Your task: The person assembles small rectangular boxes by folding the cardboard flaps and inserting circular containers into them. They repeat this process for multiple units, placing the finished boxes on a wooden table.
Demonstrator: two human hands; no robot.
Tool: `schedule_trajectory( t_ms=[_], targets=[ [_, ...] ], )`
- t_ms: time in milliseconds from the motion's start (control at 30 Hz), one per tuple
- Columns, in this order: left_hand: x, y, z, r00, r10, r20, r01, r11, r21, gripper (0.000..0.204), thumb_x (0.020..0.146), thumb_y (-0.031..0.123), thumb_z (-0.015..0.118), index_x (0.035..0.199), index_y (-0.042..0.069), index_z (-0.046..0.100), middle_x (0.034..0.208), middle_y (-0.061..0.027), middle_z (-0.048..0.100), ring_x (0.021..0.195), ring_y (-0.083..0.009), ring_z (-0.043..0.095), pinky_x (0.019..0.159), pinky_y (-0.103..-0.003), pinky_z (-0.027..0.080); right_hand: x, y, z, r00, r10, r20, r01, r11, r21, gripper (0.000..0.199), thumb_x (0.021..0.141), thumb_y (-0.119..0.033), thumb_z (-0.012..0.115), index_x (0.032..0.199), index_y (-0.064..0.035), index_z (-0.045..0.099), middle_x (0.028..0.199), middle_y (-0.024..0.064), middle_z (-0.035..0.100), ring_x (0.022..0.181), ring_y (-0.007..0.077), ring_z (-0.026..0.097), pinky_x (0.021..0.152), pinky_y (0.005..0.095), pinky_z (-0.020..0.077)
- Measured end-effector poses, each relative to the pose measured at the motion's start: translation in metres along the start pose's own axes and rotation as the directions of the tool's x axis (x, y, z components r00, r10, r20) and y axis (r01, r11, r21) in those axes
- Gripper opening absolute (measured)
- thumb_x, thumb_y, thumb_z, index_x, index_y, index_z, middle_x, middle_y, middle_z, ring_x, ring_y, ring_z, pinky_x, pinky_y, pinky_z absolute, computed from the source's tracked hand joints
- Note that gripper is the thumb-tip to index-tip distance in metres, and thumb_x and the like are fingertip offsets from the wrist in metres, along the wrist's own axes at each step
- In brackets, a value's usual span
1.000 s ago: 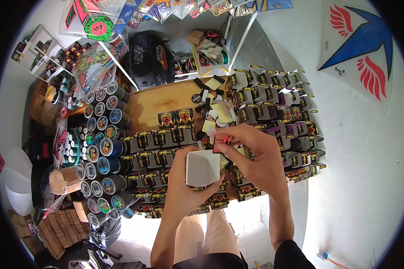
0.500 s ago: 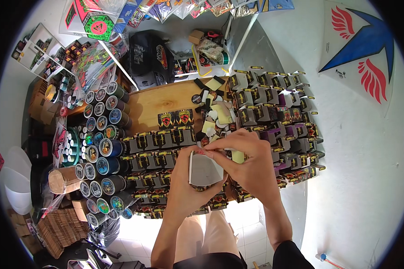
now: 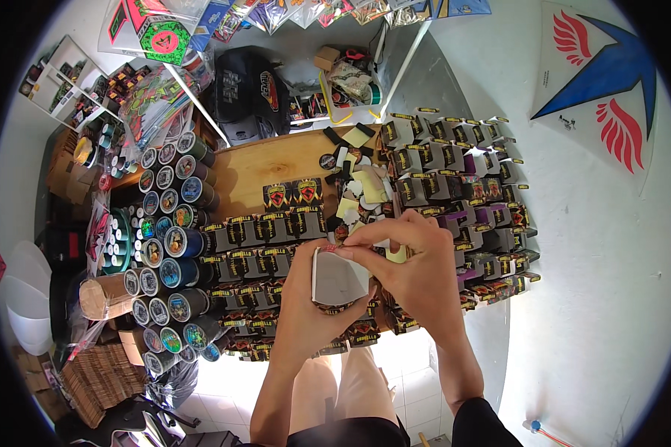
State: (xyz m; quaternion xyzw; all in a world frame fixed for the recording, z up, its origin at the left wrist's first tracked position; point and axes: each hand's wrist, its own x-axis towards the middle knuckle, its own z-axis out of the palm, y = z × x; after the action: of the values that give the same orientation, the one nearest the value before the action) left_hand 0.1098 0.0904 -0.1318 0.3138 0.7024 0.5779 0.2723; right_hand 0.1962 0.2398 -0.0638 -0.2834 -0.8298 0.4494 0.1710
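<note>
the single head view, a wide fisheye, looks from close above, down and forward over the counter (image 3: 265, 165).

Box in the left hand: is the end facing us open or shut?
Open: the box in the left hand shows its pale inner walls, with no flap across that end.

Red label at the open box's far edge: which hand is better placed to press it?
Probably the right hand: its fingertips are at the red label, while the left hand is wrapped around the open box, holding it.
</note>
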Motion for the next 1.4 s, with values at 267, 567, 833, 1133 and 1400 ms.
schedule_trajectory(
  t_ms=[267, 567, 833, 1133, 1400],
  targets=[
    [-0.004, 0.004, -0.005, 1.0, -0.006, -0.015, 0.007, 1.0, 0.019, 0.076, 0.074, 0.014, 0.096, 0.135, 0.005, 0.052, 0.115, -0.0151, 0.069, 0.103, -0.0294, 0.073, 0.087, -0.04, 0.059, -0.004, -0.014, -0.006, 0.971, 0.137, 0.194, -0.182, 0.954, 0.237, 0.013, 0.091, -0.003, 0.081, 0.103, -0.0048, 0.084, 0.095, 0.0088, 0.08, 0.075, 0.0163, 0.068, 0.074, 0.032, 0.0532],
    [-0.006, 0.001, -0.006, 1.0, -0.018, -0.002, 0.018, 1.0, 0.007, 0.078, 0.072, 0.014, 0.096, 0.136, 0.005, 0.052, 0.119, -0.0151, 0.068, 0.107, -0.0312, 0.072, 0.09, -0.041, 0.058, -0.007, -0.013, -0.002, 0.989, 0.001, 0.15, -0.028, 0.984, 0.177, 0.013, 0.093, 0.001, 0.076, 0.104, -0.0038, 0.081, 0.09, 0.009, 0.075, 0.077, 0.0183, 0.071, 0.069, 0.0316, 0.0558],
    [-0.013, -0.004, -0.006, 0.998, -0.009, 0.058, 0.006, 0.999, 0.044, 0.082, 0.069, 0.013, 0.096, 0.138, 0.005, 0.052, 0.122, -0.016, 0.067, 0.112, -0.0344, 0.069, 0.095, -0.045, 0.056, -0.007, -0.003, 0.005, 0.964, -0.208, 0.168, 0.243, 0.944, -0.223, 0.043, 0.086, 0.005, 0.068, 0.128, -0.0045, 0.065, 0.093, 0.015, 0.069, 0.089, 0.0357, 0.067, 0.078, 0.0456, 0.0512],
    [-0.018, 0.003, -0.001, 0.994, -0.042, 0.105, 0.044, 0.999, -0.019, 0.086, 0.067, 0.012, 0.096, 0.139, 0.004, 0.052, 0.126, -0.0166, 0.064, 0.112, -0.0354, 0.068, 0.095, -0.044, 0.055, 0.003, 0.005, 0.035, 0.929, -0.235, 0.287, 0.36, 0.752, -0.552, 0.076, 0.078, 0.005, 0.068, 0.15, -0.0111, 0.054, 0.108, 0.0133, 0.064, 0.107, 0.0338, 0.064, 0.09, 0.0457, 0.0447],
    [-0.02, 0.0, -0.001, 0.988, -0.09, 0.124, 0.095, 0.995, -0.034, 0.086, 0.066, 0.015, 0.097, 0.138, 0.004, 0.052, 0.124, -0.0166, 0.063, 0.113, -0.0363, 0.065, 0.097, -0.045, 0.052, -0.005, 0.007, 0.037, 0.934, -0.039, 0.354, 0.217, 0.85, -0.48, 0.087, 0.077, 0.004, 0.067, 0.159, -0.016, 0.048, 0.113, 0.0145, 0.063, 0.109, 0.0342, 0.064, 0.089, 0.0458, 0.0421]
  ],
)
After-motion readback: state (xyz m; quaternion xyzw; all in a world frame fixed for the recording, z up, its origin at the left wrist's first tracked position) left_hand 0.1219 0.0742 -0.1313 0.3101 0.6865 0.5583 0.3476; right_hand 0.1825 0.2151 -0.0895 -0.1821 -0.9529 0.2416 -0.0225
